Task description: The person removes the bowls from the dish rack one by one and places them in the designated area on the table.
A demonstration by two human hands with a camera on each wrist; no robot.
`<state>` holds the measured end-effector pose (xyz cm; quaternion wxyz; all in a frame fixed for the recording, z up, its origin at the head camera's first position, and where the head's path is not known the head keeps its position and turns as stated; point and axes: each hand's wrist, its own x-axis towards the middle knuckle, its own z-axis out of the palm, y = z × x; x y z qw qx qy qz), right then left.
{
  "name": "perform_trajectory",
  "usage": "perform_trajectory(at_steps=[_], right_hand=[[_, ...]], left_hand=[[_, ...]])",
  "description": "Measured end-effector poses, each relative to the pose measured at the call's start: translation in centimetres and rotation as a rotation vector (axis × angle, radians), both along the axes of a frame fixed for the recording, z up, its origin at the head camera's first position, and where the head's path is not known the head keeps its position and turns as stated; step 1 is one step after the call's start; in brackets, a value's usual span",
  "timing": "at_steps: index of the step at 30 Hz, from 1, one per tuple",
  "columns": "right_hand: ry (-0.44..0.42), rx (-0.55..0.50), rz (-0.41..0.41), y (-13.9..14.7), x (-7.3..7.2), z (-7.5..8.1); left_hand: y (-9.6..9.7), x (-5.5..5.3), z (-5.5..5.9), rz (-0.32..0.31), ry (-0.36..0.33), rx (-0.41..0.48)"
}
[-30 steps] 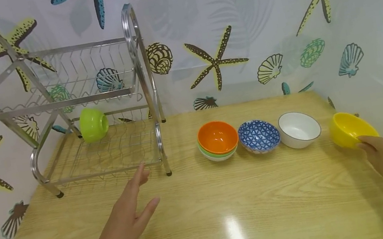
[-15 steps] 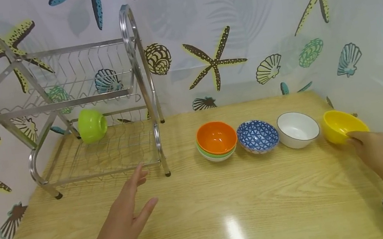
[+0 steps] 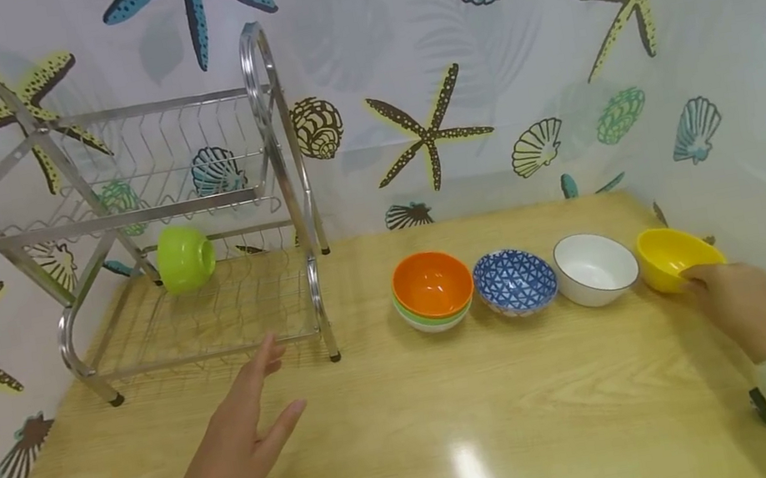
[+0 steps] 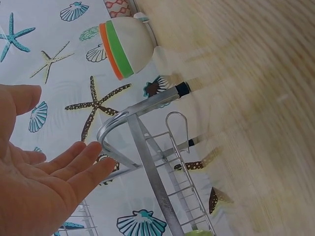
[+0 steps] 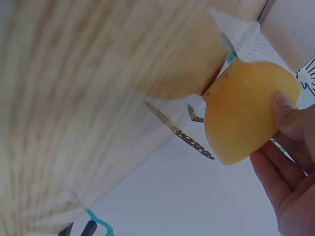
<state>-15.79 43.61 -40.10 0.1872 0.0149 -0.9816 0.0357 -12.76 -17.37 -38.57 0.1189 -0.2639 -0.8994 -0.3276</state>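
At the right end of a row of bowls, my right hand pinches the near rim of a yellow bowl. The right wrist view shows the thumb on the yellow bowl's outer wall, its base at the tabletop. Just left of it sits a white bowl with a dark rim, then a blue patterned bowl. Farther left an orange bowl tops a nested stack. My left hand hovers before the dish rack, fingers extended, holding nothing; its palm shows in the left wrist view.
A two-tier metal dish rack stands at the left. On its lower tier a lime green bowl lies tipped on its side. A patterned curtain covers the back and sides. The wooden table spreads in front.
My right hand has moved the yellow bowl left, up beside the white bowl. The left hand has barely moved, keeping its extended fingers. The head view has shifted slightly.
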Motion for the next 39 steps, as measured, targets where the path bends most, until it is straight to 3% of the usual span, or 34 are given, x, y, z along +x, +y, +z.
perform_trajectory(at_steps=[5,16,29,36,39], right_hand=[[-0.070,-0.020,-0.037,0.1,-0.1,-0.2],[-0.176,-0.033,-0.028,0.2,-0.9,0.6],[-0.236,-0.027,-0.056,-0.3,-0.7,1.0],[-0.241,-0.011,-0.021,-0.5,-0.9,0.9],[-0.258,-0.021,0.005,-0.6,-0.9,0.8]], left_hand=[[-0.2,0.1,0.1,0.002,-0.018,-0.005],[-0.5,0.0,0.5,0.007,0.048,-0.017],[-0.7,-0.1,0.6,-0.008,0.034,-0.046],[-0.8,-0.2,0.8,0.003,0.005,-0.036],[-0.9,-0.3,1.0,-0.001,0.027,-0.029]])
